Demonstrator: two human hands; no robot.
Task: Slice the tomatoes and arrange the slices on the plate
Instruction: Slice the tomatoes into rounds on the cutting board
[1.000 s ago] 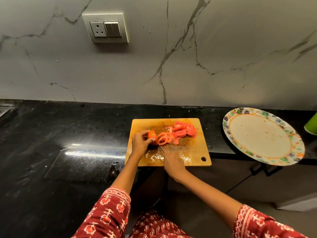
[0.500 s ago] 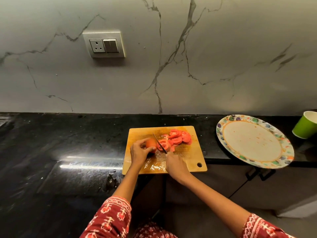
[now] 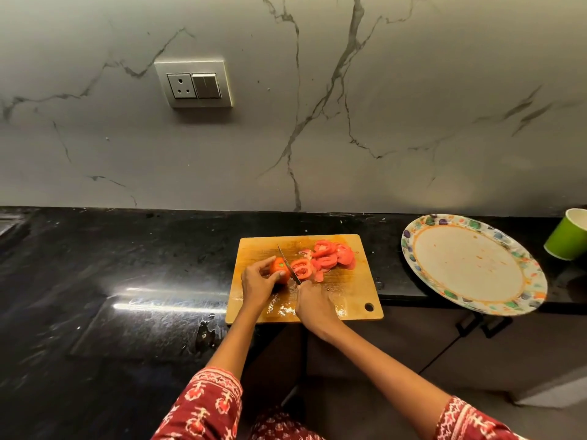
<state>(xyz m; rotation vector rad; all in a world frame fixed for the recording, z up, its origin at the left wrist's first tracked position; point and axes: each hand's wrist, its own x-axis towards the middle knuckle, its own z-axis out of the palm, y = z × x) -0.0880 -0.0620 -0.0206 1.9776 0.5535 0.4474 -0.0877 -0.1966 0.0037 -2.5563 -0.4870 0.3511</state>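
Black stone countertop (image 3: 111,265) carries a wooden cutting board (image 3: 349,300) at its near edge, where the right hand (image 3: 313,304) is curled round a knife (image 3: 288,264) handle. The left hand (image 3: 258,282) grips the uncut tomato piece (image 3: 279,268) against the blade, with tomato slices (image 3: 328,258) heaped just beyond. A patterned plate (image 3: 470,265), bare of slices, is set well apart to the right, before a marble-veined wall (image 3: 381,122).

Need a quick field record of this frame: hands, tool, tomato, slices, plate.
left hand: holds tomato on board
right hand: grips knife, blade at the tomato's cut face
slices: piled on the board, right of the blade
plate: right of the board, no slices on it
cup: green, far right
stage: slicing, plating not begun
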